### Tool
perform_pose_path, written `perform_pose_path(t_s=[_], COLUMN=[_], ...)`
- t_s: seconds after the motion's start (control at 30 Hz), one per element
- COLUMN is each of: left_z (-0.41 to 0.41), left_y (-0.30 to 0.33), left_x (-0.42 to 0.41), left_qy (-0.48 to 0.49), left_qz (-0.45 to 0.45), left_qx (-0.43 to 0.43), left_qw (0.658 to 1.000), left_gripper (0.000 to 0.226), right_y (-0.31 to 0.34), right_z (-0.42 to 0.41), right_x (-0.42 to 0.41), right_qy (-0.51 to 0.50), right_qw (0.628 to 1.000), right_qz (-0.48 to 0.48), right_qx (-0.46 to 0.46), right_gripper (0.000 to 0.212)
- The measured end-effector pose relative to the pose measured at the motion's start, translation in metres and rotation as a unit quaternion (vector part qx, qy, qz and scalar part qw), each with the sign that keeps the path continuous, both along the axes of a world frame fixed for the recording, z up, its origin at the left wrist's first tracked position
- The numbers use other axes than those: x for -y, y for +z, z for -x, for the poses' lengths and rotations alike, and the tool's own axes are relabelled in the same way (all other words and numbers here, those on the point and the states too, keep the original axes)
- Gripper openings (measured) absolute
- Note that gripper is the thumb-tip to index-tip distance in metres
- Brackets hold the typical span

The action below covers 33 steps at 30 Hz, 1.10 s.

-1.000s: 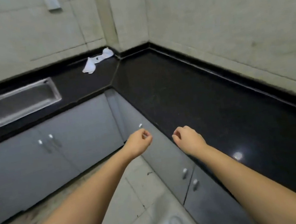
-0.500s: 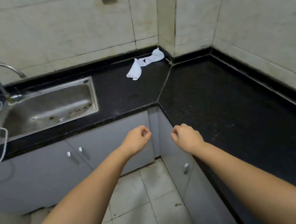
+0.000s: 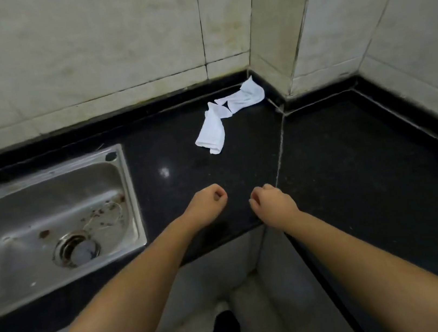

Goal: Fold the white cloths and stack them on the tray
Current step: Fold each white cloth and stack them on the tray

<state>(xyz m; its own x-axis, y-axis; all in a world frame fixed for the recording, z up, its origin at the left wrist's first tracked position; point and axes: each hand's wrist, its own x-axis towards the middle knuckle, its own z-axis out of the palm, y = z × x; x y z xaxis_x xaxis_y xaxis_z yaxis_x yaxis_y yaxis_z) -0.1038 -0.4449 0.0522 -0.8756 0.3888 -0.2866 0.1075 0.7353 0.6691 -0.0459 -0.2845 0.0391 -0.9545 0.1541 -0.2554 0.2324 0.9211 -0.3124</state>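
Black stone made up the surface (image 3: pixel 353 162) in front of you, an L-shaped run set into a corner of pale tiled wall (image 3: pixel 82 58). From the head view, a steel sink (image 3: pixel 49 219) sat sunk into it on your left, stained, with its drain (image 3: pixel 76 248) near the front. Two white cloths lay crumpled on the surface toward the back corner: one cloth (image 3: pixel 211 132) lay bunched and pointed toward you, and the other cloth (image 3: pixel 244 95) stretched behind it with its far end against the black upstand at the wall. They touched or overlapped where they met. No tray showed in this view.

Your left hand (image 3: pixel 208 205) hung over the front part of the surface, just right of the sink, with its fingers curled into a loose fist and nothing in it. Your right hand (image 3: pixel 272 200) was beside it, near but apart, also curled shut and holding nothing, close to the seam where the two slabs joined. Both hands were well short of the cloths. Below the surface's edge you could see grey cabinet fronts (image 3: pixel 286 283).
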Motion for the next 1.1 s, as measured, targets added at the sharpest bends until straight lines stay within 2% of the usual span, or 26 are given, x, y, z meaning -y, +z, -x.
perform_pose_path(t_s=[0.2, 0.33, 0.4, 0.47, 0.57, 0.77, 0.83, 0.9, 0.93, 0.97, 1.03, 1.1], left_z=[0.137, 0.199, 0.218, 0.231, 0.240, 0.224, 0.208, 0.190, 0.182, 0.176, 0.168, 0.162], left_y=[-0.014, -0.034, -0.044, -0.054, -0.066, -0.066, -0.057, -0.044, -0.036, -0.026, -0.001, 0.023], left_x=[-0.005, -0.020, -0.027, -0.032, -0.035, -0.036, -0.036, -0.036, -0.035, -0.033, -0.028, -0.022], left_qy=[-0.060, -0.070, -0.080, -0.109, -0.163, -0.201, -0.164, -0.056, 0.013, 0.083, 0.189, 0.236], left_qz=[0.053, 0.066, 0.076, 0.102, 0.146, 0.149, 0.075, -0.041, -0.101, -0.160, -0.255, -0.317], left_qx=[-0.002, -0.120, -0.180, -0.195, -0.164, -0.177, -0.113, -0.045, -0.016, 0.015, 0.065, 0.076], left_qw=[0.997, 0.988, 0.977, 0.969, 0.962, 0.952, 0.977, 0.997, 0.995, 0.984, 0.946, 0.915], left_gripper=[0.020, 0.025, 0.035, 0.042, 0.040, 0.025, 0.012, 0.006, 0.003, 0.006, 0.026, 0.050], right_y=[-0.010, -0.024, -0.033, -0.043, -0.054, -0.040, -0.028, -0.010, -0.001, 0.009, 0.025, 0.040], right_z=[0.128, 0.200, 0.224, 0.237, 0.238, 0.207, 0.194, 0.182, 0.176, 0.170, 0.160, 0.154], right_x=[0.005, 0.013, 0.017, 0.019, 0.016, -0.005, -0.012, -0.020, -0.024, -0.028, -0.031, -0.028], right_qy=[-0.043, -0.083, -0.096, -0.097, -0.092, -0.137, -0.170, -0.211, -0.225, -0.235, -0.248, -0.249], right_qw=[0.999, 0.995, 0.994, 0.995, 0.996, 0.982, 0.971, 0.953, 0.944, 0.934, 0.913, 0.895], right_qz=[0.017, 0.058, 0.045, 0.015, -0.015, 0.112, 0.139, 0.170, 0.184, 0.199, 0.232, 0.272], right_qx=[0.019, -0.002, -0.003, 0.016, 0.014, -0.062, -0.098, -0.134, -0.155, -0.180, -0.227, -0.249], right_gripper=[0.031, 0.038, 0.043, 0.041, 0.031, 0.029, 0.024, 0.020, 0.019, 0.018, 0.016, 0.013])
